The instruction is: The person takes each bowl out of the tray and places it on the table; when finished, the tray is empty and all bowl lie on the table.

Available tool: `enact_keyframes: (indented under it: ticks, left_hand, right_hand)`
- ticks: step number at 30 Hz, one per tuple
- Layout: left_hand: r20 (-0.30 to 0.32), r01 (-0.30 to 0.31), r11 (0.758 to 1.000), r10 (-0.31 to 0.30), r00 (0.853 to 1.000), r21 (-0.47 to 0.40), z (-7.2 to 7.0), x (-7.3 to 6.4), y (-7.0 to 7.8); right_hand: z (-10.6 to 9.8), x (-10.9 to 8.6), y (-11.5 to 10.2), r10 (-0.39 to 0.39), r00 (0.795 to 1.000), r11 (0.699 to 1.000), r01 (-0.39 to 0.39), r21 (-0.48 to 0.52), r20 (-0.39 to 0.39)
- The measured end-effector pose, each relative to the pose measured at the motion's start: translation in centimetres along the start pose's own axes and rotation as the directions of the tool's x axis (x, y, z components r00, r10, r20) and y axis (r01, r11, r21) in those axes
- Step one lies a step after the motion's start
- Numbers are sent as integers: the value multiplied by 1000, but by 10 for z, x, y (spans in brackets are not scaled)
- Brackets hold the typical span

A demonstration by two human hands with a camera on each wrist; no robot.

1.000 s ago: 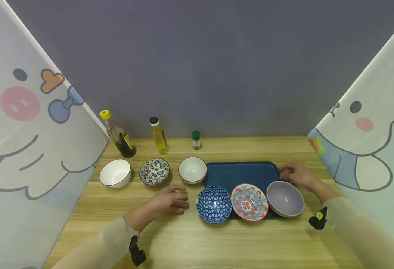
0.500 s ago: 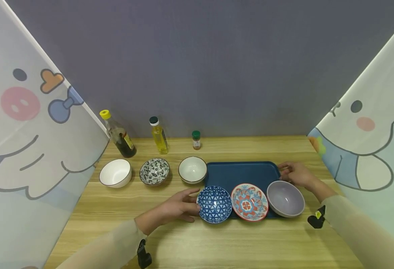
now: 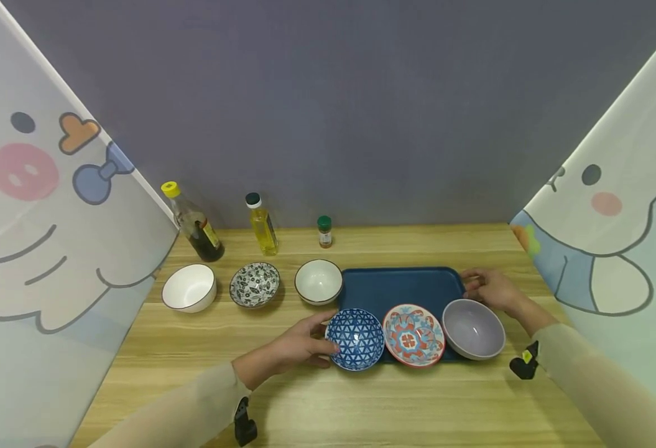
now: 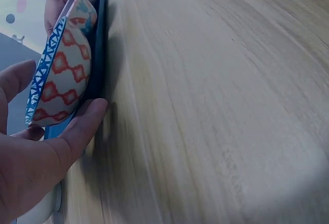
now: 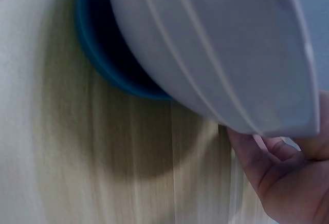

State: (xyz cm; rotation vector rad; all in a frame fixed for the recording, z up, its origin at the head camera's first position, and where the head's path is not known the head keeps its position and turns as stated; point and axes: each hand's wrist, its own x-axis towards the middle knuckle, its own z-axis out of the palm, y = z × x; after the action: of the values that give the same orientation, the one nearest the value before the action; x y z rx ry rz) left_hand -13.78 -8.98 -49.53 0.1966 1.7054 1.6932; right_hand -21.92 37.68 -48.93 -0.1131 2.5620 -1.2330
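My left hand [image 3: 305, 342] is at the left side of a blue-and-white triangle-patterned bowl [image 3: 355, 341], its thumb over the rim in the head view. In the left wrist view, the fingers [image 4: 85, 124] reach low beside the bowl's red-patterned outside and the tray edge. A dark blue tray [image 3: 403, 286] bears this bowl, a red-and-blue patterned bowl [image 3: 414, 336] and a lilac bowl [image 3: 474, 330] along its near side. At the tray's right end, behind the lilac bowl, is my right hand [image 3: 492, 290]. Whether its fingertips grip the tray edge I cannot tell; the bowl hides them in the right wrist view.
Left of the tray stand a white dark-rimmed bowl [image 3: 319, 282], a black-and-white leaf-patterned bowl [image 3: 254, 285] and another white bowl [image 3: 189, 288]. Behind them are a yellow-capped dark sauce bottle [image 3: 201, 233], an oil bottle [image 3: 263, 230] and a small green-lidded jar [image 3: 324, 233].
My left hand has moved right from the table beside the tray to the blue-and-white bowl, thumb now overlapping its rim. The right hand has stayed at the tray's right end.
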Motion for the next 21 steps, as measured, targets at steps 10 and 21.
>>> enact_keyframes:
  ticks: [10, 21]
  left_hand:
    - [0, -19, 1000, 19, 1000, -12, 2, -2, -1]
    - [9, -25, 998, 25, 1000, -65, -1, -8, -1]
  right_hand:
    - [2, 1, 3, 2, 1000, 1000, -2, -7, -13]
    - [3, 1, 8, 0, 1000, 1000, 0, 1, -21]
